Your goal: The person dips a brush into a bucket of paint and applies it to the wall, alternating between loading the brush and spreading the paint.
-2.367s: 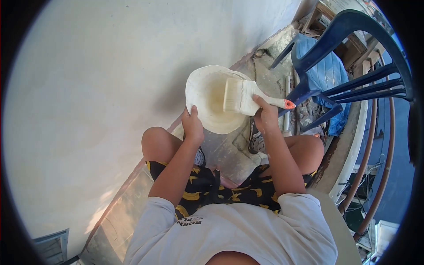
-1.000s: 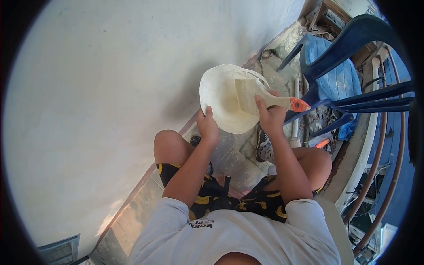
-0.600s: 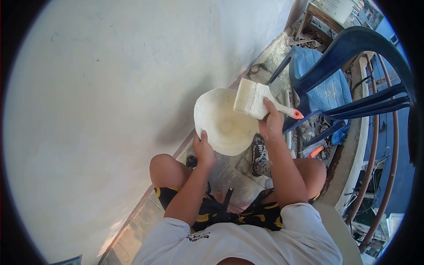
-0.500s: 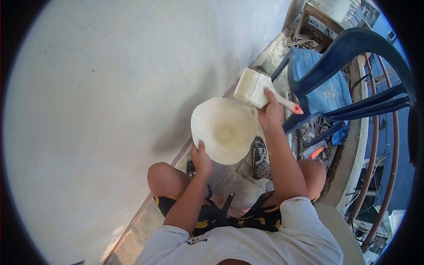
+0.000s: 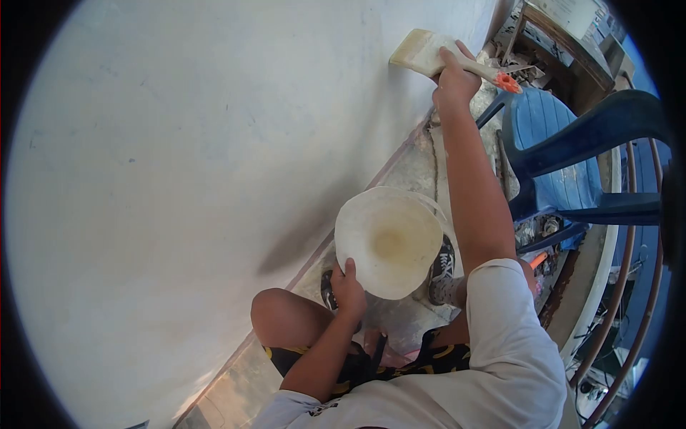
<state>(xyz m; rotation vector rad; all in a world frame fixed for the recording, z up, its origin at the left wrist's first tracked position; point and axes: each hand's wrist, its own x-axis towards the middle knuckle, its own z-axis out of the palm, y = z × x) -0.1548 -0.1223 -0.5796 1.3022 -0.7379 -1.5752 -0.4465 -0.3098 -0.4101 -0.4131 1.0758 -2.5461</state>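
My left hand (image 5: 350, 288) grips the near rim of a white paint-coated bowl (image 5: 389, 242), held over my knees with a little yellowish paint at its bottom. My right hand (image 5: 452, 77) is stretched up and forward, closed around the handle of a wide paintbrush (image 5: 426, 53) with an orange handle tip. The brush's pale bristles touch the white wall (image 5: 214, 157) near the top of the view.
A blue plastic chair (image 5: 579, 164) stands close on the right, beside a curved metal railing (image 5: 614, 286). Rubble and a wooden frame (image 5: 550, 36) lie at the far end of the narrow concrete floor (image 5: 414, 164). My shoes rest below the bowl.
My right hand lifted the brush out of the bowl and raised it up to the wall. The bowl dropped lower in my left hand as my view tilted up.
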